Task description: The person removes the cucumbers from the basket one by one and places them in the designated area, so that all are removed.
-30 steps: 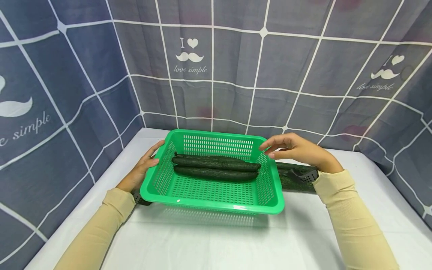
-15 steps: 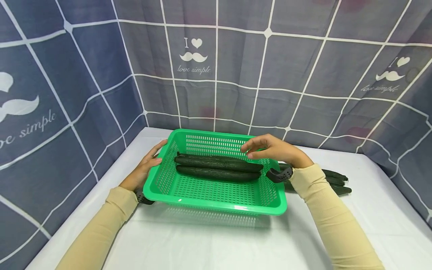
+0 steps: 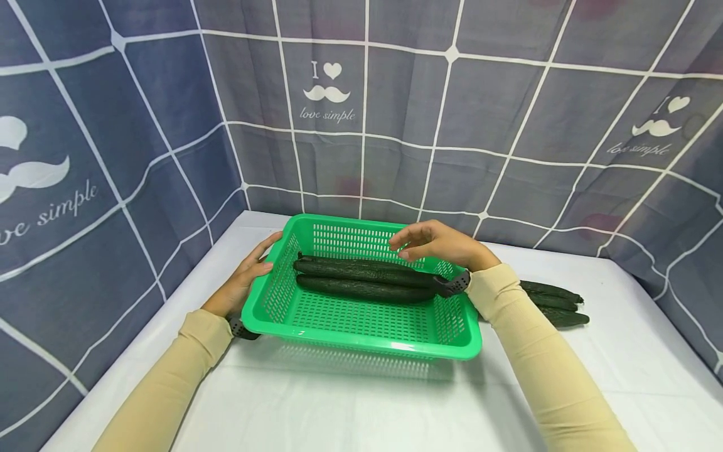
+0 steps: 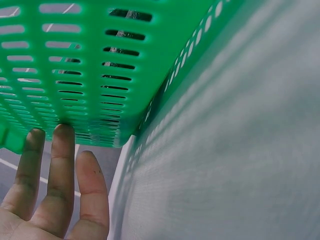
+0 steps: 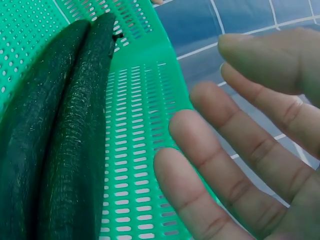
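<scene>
green basket [image 3: 361, 341] sits mid-table, holding a far cucumber [image 3: 356, 269] and a near cucumber [image 3: 361, 289], side by side, running left to right. more cucumbers [image 3: 559, 301] lie on the white table [image 3: 350, 402] to the right, partly behind the sleeve. left hand [image 3: 240, 282] is at the basket's left end, fingers straight, nothing pinched. right hand [image 3: 437, 243] is over the basket's far right part, fingers apart, slightly bent, grip holds nothing. cucumbers look firm, moderately heavy; bumpy skin should give decent friction, though a hard bend could probably snap one. best hold: round the middle. basket looks light, slightly flexible plastic; best taken by both end rims.
</scene>
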`<state>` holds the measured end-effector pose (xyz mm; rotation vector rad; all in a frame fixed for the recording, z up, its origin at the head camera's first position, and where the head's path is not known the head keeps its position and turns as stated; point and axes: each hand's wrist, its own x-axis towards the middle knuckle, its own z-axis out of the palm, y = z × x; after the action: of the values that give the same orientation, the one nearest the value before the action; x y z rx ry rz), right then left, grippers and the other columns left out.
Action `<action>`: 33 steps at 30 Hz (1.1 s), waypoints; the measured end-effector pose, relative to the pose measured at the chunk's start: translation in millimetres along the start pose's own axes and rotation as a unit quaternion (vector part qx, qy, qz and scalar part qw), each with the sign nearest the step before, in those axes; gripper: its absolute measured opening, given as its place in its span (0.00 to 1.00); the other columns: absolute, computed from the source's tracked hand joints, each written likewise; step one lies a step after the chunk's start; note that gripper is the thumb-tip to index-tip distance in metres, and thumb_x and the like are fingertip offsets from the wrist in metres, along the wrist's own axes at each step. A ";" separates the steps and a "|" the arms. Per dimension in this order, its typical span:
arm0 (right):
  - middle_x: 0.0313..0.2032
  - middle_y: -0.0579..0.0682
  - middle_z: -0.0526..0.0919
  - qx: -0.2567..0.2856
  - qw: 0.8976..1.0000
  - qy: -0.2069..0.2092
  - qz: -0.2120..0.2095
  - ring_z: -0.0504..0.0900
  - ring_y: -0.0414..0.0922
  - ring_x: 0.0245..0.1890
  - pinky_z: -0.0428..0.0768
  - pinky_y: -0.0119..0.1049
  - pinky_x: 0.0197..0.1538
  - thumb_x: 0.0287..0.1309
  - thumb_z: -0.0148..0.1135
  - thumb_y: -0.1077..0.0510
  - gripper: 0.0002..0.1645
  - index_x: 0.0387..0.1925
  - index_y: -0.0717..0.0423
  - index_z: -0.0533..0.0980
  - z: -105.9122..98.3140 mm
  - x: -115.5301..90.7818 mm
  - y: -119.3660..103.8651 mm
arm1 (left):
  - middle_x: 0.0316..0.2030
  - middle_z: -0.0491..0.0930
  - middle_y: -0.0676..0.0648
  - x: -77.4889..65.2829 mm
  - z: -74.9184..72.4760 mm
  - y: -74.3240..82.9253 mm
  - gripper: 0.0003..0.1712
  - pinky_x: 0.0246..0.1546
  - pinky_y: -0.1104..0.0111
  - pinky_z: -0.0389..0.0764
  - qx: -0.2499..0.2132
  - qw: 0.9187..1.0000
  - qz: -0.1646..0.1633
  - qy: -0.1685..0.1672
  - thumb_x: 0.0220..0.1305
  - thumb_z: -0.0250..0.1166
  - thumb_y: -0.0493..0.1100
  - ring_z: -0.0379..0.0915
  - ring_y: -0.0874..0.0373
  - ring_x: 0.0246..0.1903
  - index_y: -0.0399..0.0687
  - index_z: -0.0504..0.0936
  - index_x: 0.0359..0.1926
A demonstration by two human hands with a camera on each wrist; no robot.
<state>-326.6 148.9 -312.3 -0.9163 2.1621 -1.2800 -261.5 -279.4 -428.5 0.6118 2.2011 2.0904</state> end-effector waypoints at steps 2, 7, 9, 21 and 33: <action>0.67 0.71 0.78 0.012 1.000 -0.003 0.003 0.82 0.63 0.63 0.80 0.57 0.66 0.72 0.66 0.65 0.25 0.66 0.71 0.77 -0.1 4.5 2.0 | 0.87 0.32 0.43 0.0 0.0 -0.3 0.43 0.75 0.29 0.35 0.003 1.000 0.002 0.002 0.77 0.51 0.45 0.24 0.32 0.83 0.50 0.49 0.89; 0.68 0.72 0.76 0.024 1.000 -0.011 0.010 0.75 0.72 0.68 0.81 0.49 0.66 0.72 0.64 0.67 0.27 0.68 0.74 0.74 -0.4 15.1 6.4 | 0.87 0.32 0.43 0.3 -0.1 -0.1 0.43 0.75 0.30 0.38 0.001 1.000 -0.001 0.001 0.78 0.51 0.45 0.26 0.32 0.83 0.51 0.49 0.89; 0.69 0.71 0.76 0.027 0.999 -0.012 0.014 0.75 0.71 0.68 0.81 0.48 0.66 0.72 0.64 0.67 0.27 0.68 0.74 0.74 -0.3 19.2 7.9 | 0.87 0.32 0.43 0.4 -0.2 -0.1 0.43 0.76 0.33 0.42 0.000 1.000 -0.002 0.000 0.78 0.50 0.45 0.27 0.33 0.83 0.51 0.48 0.89; 0.72 0.72 0.73 0.060 0.997 -0.022 0.046 0.73 0.69 0.71 0.73 0.61 0.72 0.74 0.60 0.71 0.29 0.72 0.77 0.69 1.2 41.9 4.5 | 0.87 0.32 0.41 0.9 -0.9 -2.1 0.44 0.74 0.27 0.33 0.016 1.000 0.004 0.005 0.77 0.52 0.47 0.25 0.30 0.83 0.49 0.49 0.89; 0.70 0.72 0.75 0.059 0.997 -0.021 0.051 0.76 0.65 0.70 0.78 0.54 0.69 0.74 0.62 0.70 0.30 0.72 0.76 0.69 9.8 53.1 16.0 | 0.87 0.34 0.43 0.2 0.4 -0.1 0.44 0.75 0.31 0.40 0.006 1.000 0.001 0.003 0.78 0.51 0.46 0.28 0.32 0.83 0.50 0.48 0.89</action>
<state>-360.6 109.5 -333.9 -0.7699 2.0492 -1.3117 -261.6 -278.9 -428.6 0.6114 2.2187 2.0840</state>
